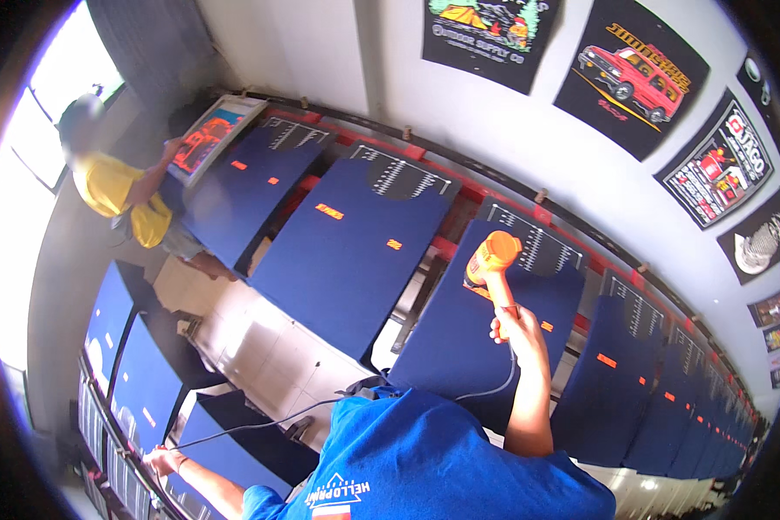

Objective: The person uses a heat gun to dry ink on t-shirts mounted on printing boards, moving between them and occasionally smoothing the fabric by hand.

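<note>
in the head view, an orange heat gun [492,260] is held up over a navy cloth panel [442,334] to the right of the middle; its handle runs downward into the grip, while the barrel lies aslant, the rounded orange end to the upper right and the dark end aimed down and left toward the cloth. the right hand [520,334] has its fingers clamped around the handle, with the bare forearm rising steeply from below. the left arm stretches far out to the lower left, and the left hand [160,461] is at a thin dark cord [260,424]; one cannot tell whether its fingers are closed on it. the person wears a blue shirt [442,468]. similar navy panels lie side by side in a long row, bearing small orange prints [329,211], with white ruled marks on black at their upper ends; another row stands at lower left. pale floor tiles [286,347] shine between the rows. at upper left a co-worker [108,186] in yellow reaches to a pale frame [250,108] with a red design. dark posters [637,74] hang on the white wall [321,43], and a bright window [26,173] stands at left.
</note>
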The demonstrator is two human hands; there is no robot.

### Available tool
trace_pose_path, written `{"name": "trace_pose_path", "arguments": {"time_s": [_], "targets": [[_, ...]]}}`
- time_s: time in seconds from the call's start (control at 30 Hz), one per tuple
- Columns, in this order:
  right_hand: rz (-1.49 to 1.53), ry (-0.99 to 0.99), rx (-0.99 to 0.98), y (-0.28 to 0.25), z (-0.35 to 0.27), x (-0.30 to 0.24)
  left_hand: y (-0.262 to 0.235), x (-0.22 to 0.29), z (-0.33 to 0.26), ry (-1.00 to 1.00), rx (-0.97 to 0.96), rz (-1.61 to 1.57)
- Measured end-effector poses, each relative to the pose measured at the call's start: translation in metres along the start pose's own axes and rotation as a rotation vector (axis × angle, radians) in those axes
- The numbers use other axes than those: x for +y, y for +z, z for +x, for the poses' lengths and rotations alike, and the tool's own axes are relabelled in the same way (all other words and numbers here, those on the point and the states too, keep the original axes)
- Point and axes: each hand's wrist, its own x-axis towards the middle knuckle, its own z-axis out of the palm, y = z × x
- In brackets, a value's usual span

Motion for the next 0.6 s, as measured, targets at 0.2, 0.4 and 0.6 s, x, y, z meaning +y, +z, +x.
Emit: {"name": "trace_pose_path", "arguments": {"time_s": [0.2, 0.4, 0.6], "targets": [[0.123, -0.001, -0.113, 0.042, -0.001, 0.011, -0.043, 0.061, 0.038, 0.191, 0.045, 0.172], [0.251, 0.029, -0.187, 0.122, -0.014, 0.021, -0.044, 0.068, 0.019, -0.041, -0.430, 0.210], [0.376, 0.115, -0.407, 0.197, 0.000, 0.010, -0.016, 0.028, 0.031, 0.087, -0.333, 0.164]]}}
